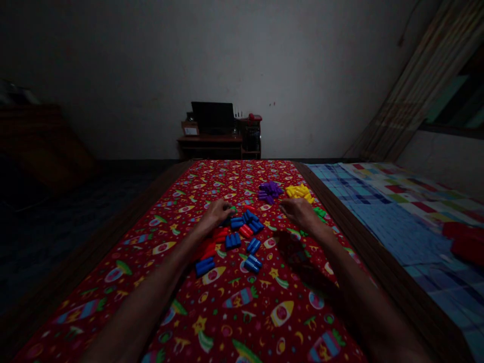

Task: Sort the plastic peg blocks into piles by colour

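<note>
My left hand (pixel 217 213) is closed at the far left of a loose group of blue and red pieces, with a small green plastic piece (pixel 233 208) at its fingertips. Beside and in front of it lie several blue plastic pieces (pixel 233 240) shaped like joined tubes, and several red pieces (pixel 246 231), some partly covered by the left arm. My right hand (pixel 298 210) hovers just before the yellow pile (pixel 300 192), fingers curled together; anything in them is hidden. A purple pile (pixel 269 191) is at its left, and green pieces (pixel 320 214) show beyond its wrist.
A red cloth with rocket prints (pixel 280 312) covers the long table. Against the wall stands a desk (pixel 209 143) with a black monitor (pixel 213 117). A bed with a blue checked sheet (pixel 401 227) is to the right, and a wooden cabinet (pixel 41 146) to the left.
</note>
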Motion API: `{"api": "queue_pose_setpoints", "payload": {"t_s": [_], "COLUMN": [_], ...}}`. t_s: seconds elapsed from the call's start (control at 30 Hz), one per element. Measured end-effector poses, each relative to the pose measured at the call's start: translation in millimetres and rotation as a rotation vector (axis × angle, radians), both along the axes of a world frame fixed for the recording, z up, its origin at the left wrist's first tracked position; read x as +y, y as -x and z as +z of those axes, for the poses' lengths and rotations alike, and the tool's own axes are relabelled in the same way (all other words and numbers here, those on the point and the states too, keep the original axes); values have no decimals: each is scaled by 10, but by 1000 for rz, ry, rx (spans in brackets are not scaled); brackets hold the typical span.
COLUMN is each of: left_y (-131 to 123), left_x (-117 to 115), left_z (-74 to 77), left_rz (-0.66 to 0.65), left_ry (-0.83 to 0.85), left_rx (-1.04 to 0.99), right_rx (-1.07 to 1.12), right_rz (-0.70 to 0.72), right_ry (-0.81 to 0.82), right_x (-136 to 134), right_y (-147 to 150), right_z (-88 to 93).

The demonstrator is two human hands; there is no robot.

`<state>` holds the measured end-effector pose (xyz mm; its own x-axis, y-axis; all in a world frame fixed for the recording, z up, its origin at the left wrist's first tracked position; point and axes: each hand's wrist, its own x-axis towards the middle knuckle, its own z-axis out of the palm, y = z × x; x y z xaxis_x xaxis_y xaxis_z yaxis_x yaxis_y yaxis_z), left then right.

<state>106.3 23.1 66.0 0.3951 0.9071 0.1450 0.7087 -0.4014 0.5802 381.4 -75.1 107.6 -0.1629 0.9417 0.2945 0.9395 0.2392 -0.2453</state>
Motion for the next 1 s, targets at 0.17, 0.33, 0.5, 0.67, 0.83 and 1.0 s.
{"api": "queue_pose_setpoints", "payload": {"t_s": [0.17, 0.33, 0.5, 0.67, 0.83, 1.0], "left_y": [-152, -217, 44, 380, 640, 800], "left_x": [-502, -839, -920, -838, -602, -436], "left_z": [113, 84, -29, -149, -218, -382], "left_rz": [-129, -164, -205, -126, -8, 134], "left_ry": [-143, 16, -129, -273, -385, -381], "left_rx": [-243, -326, -230, -143, -105, -78], "right_rx": [262, 302, 136, 88, 64, -96], "right_rz": [417, 421, 184, -134, -269, -360], "right_ry": [-9, 70, 275, 418, 464, 268], "right_x": [-73, -89, -59, -200, -221, -45], "right_y": [473, 480, -193, -819, -920, -778], "right_z": [-311, -196, 193, 314, 233, 168]}}
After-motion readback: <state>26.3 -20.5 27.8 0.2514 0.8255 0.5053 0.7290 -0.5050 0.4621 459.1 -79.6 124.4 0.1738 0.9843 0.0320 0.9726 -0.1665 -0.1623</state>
